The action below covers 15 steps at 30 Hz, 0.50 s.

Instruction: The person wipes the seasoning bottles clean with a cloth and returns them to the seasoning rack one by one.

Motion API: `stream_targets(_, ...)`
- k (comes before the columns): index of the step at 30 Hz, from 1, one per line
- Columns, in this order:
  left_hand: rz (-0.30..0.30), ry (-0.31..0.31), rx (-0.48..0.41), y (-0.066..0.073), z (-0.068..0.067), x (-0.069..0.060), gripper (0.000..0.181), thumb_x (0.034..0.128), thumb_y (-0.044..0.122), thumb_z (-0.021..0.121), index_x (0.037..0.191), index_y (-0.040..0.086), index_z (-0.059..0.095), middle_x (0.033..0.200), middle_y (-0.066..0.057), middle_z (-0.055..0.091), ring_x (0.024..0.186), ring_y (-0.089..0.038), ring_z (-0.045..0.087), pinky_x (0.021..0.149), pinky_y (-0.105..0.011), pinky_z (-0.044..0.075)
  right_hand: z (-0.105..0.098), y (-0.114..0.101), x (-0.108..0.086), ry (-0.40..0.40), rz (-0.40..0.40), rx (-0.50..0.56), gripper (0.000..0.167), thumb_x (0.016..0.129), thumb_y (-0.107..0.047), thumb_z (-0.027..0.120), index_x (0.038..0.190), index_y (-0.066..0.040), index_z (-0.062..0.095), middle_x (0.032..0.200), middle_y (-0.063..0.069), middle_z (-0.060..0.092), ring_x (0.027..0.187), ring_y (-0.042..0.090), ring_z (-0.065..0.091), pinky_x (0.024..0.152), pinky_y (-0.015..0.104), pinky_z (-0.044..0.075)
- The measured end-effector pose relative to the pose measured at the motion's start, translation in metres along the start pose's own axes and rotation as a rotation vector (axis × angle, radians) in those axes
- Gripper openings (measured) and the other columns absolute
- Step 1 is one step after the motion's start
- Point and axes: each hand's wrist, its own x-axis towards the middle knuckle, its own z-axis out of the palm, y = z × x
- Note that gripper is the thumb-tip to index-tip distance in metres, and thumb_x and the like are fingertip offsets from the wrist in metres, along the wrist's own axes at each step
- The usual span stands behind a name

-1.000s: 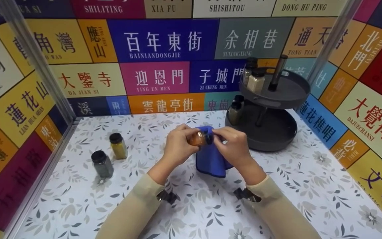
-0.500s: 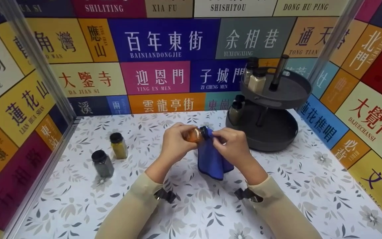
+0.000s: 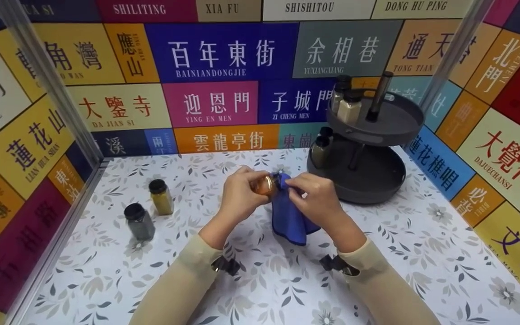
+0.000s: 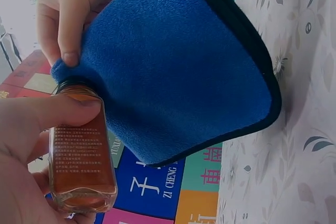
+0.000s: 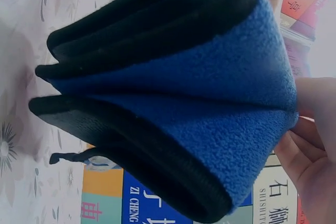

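A smooth jar could be slipping soon

The left hand is holding the orange jar, with its thumb lying flat on the glass and its fingers going round the other side. The jar is lying on its side in the air, over the table. The right hand is pinching a blue cloth against the lid, and the rest of the cloth is hanging down loose.

The biggest worry is a drop. Glass is often slick, and only one hand is gripping it. If the right hand is pulling or twisting hard, the jar could be sliding out and banging on the table.

The lid is another worry. The cloth is hiding much of it, so I can't tell if it is sitting tight. If the cloth is turning it loose, the orange stuff could be spilling, because the jar isn't standing up.

The floppy cloth could be getting in the way too, by bunching between fingers and lid.

The yellow jar and the grey jar are standing off to the left. They are looking safe unless the left arm is swinging wide.
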Motion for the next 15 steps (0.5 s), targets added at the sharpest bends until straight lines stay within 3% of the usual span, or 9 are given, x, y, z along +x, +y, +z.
stream_targets(6,0.027,-0.062,0.001,-0.0006,0.002,-0.0022,0.057,0.0719,0.006,0.095,0.126,0.015,0.08,0.1,-0.002,0.067,0.085,-0.018,0.063,0.078,-0.036,0.058,0.0027,-0.0005,-0.0012,0.029,0.055,0.008,0.017,0.083,0.004,0.078,0.097,-0.003,0.083,0.084,0.01,0.077,0.072,0.018,0.072,0.065,0.032,0.06)
stream_targets(15,0.062,-0.065,0.009,-0.0002,-0.001,-0.0011,0.056,0.0711,0.003,0.091,0.125,0.016,0.08,0.099,-0.002,0.068,0.079,-0.017,0.062,0.072,-0.033,0.055,0.0064,0.0048,-0.0027,0.034,0.12,0.023,0.015,0.086,0.003,0.076,0.097,-0.004,0.083,0.083,0.011,0.077,0.068,0.018,0.07,0.063,0.032,0.06)
